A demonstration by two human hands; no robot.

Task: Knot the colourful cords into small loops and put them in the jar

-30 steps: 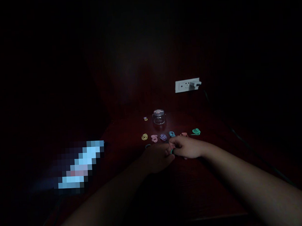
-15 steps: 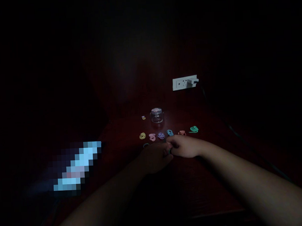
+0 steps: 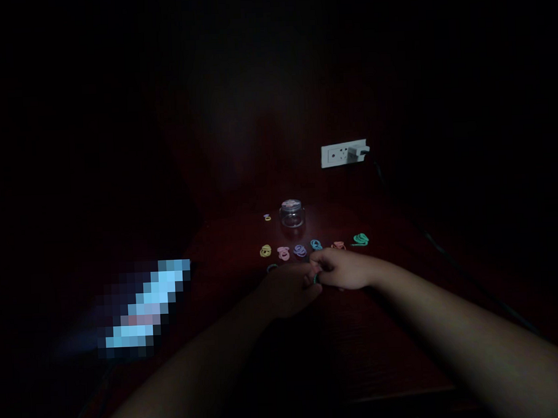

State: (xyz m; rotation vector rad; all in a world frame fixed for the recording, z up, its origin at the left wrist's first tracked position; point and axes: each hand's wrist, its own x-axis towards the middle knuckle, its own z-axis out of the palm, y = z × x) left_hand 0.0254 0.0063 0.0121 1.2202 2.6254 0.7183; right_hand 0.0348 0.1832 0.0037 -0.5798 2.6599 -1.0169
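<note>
**Q.** What is the thing in your hands, and how does it look?

**A.** A green band point(image 3: 316, 279): a small, thin loop, seen as a short bright arc, the rest covered by my fingers.

**Q.** Where does it lie relative to each hand?

**A.** Between them, above the dark red table point(image 3: 387, 346). It touches the fingertips of my left hand point(image 3: 287, 289) and lies at the thumb tip of my right hand point(image 3: 349, 269). Both hands are narrow, fingers drawn in, holding the band together; in this dimness I cannot tell which fingers bear the grip.

**Q.** And the surroundings?

**A.** Just beyond my hands runs a row of looped clusters, left to right: yellow cluster point(image 3: 265, 251), pink cluster point(image 3: 283, 253), purple cluster point(image 3: 300, 251), blue cluster point(image 3: 316, 245), orange cluster point(image 3: 338, 246), green cluster point(image 3: 361, 238). A dim loop point(image 3: 272, 268) lies by my left hand, partly hidden. Behind the row stands a clear lidded jar point(image 3: 292, 217), with two small bands point(image 3: 267, 217) to its left.
</note>
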